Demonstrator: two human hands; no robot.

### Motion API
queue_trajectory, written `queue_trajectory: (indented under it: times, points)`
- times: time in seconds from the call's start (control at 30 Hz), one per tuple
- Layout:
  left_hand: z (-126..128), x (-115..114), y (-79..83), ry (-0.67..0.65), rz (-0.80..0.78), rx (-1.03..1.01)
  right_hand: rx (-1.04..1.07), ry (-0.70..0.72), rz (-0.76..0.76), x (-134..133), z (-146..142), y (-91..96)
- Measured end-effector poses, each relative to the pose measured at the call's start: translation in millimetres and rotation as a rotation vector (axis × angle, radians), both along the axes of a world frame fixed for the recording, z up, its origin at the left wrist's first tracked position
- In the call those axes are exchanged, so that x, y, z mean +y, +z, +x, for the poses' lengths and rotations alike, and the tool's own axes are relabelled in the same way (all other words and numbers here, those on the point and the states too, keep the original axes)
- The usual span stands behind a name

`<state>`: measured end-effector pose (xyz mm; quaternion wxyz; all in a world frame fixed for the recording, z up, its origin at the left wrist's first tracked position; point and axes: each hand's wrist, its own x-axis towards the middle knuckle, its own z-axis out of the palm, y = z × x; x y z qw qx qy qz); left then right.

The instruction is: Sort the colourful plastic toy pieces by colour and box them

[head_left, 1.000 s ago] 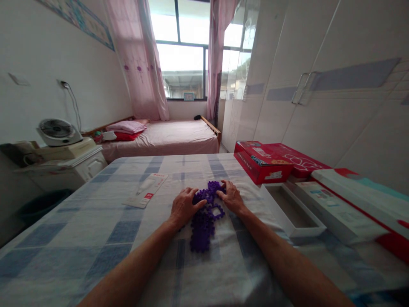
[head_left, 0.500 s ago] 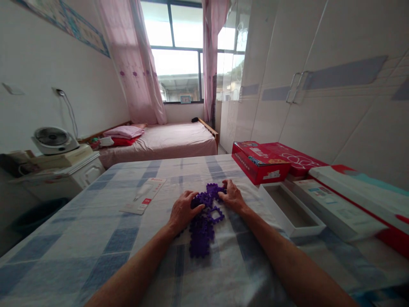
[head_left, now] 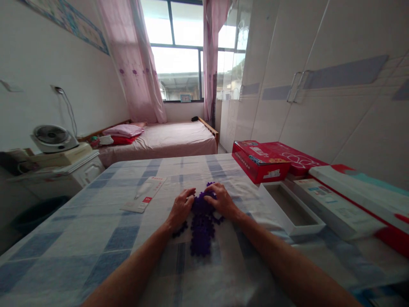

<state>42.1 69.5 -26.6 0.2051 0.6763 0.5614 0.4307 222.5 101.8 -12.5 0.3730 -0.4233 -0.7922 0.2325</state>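
Several purple puzzle pieces with toothed edges lie on the checked tablecloth, forming a cluster between my hands. My left hand (head_left: 182,208) is at the left edge of an upper purple puzzle piece (head_left: 202,206), its fingers and thumb bent around that edge. Reaching in from the right, my right hand (head_left: 223,202) grips the top right of the same piece, thumb low and fingers over it. Nearer to me a solid purple piece (head_left: 200,245) lies flat. A frame-like purple piece (head_left: 218,219) shows partly below my right hand, and a dark toothed piece (head_left: 180,230) beside my left wrist.
On the checked tablecloth (head_left: 121,238), a white and red card package (head_left: 144,195) lies left. To the right stand an open white box (head_left: 292,209), a red box (head_left: 260,162) and a flat white box (head_left: 338,209). A bed (head_left: 169,136) is beyond the table.
My right hand has moved left and slightly toward me, over the cluster, and now covers part of the frame-like piece. My left hand has drawn slightly left, uncovering more of the upper piece.
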Motion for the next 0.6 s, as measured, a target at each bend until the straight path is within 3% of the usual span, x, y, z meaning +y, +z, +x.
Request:
queue_trajectory:
  times: [0.07, 0.33, 0.6]
  points:
    - [2, -2, 0.7, -0.017, -0.007, -0.024, -0.120, -0.025, 0.062, 0, -3, -4.6]
    - [4, -4, -1.8, -0.115, -0.030, -0.101, -0.327, 0.057, -0.078, 3, 3, -7.7]
    - [7, -6, 5.8, -0.239, 0.043, -0.149, -0.146, 0.105, -0.065, -3, 4, 0.6]
